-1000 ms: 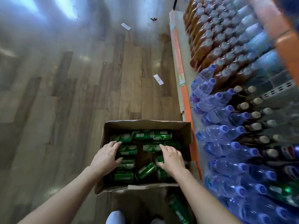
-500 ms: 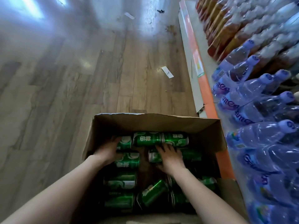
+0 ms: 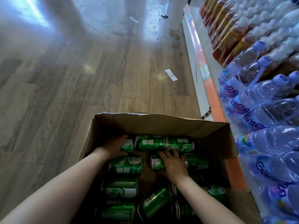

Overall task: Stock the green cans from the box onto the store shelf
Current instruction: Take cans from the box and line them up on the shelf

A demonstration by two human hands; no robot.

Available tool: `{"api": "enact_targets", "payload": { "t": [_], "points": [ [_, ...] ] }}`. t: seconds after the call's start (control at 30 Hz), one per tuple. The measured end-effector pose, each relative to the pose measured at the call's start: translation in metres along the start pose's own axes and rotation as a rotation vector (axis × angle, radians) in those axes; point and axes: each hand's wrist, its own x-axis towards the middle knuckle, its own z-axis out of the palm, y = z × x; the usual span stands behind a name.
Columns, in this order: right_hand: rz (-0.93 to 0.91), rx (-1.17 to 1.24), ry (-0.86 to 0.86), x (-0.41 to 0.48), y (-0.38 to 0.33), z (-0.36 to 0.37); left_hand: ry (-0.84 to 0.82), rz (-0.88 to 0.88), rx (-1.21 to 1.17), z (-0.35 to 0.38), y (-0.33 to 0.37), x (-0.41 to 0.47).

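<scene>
The floor [image 3: 97,88] is laid with grey-brown wood-look planks, and bright patches of light [image 3: 30,15] are reflected on it toward the far left. Along the right, the store shelf [image 3: 210,89] is fronted by an orange strip and is filled with wrapped blue-capped bottles [image 3: 258,97], with amber bottles [image 3: 226,38] ranged beyond. A white paper slip [image 3: 171,75] is seen lying on the planks near the shelf's base, and a second slip [image 3: 134,19] farther off.

Bare left hand [image 3: 113,147] and right hand [image 3: 174,164], both forearms unclothed.
</scene>
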Motion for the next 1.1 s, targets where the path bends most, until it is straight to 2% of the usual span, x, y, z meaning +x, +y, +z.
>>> {"api": "enact_targets", "payload": {
  "t": [0.17,0.47,0.7,1.1],
  "points": [
    [0.018,0.066,-0.052,-0.002,0.002,-0.010,-0.059,-0.001,0.123,-0.006,0.001,0.004],
    [0.001,0.054,0.064,-0.020,0.008,-0.042,-0.013,0.048,0.247,-0.027,0.017,-0.016],
    [0.002,0.004,0.089,-0.062,0.004,-0.093,0.035,0.094,0.381,-0.063,0.055,-0.072],
    [0.014,0.045,0.123,-0.185,-0.007,-0.222,0.006,0.146,0.389,-0.162,0.150,-0.195]
  ]
}}
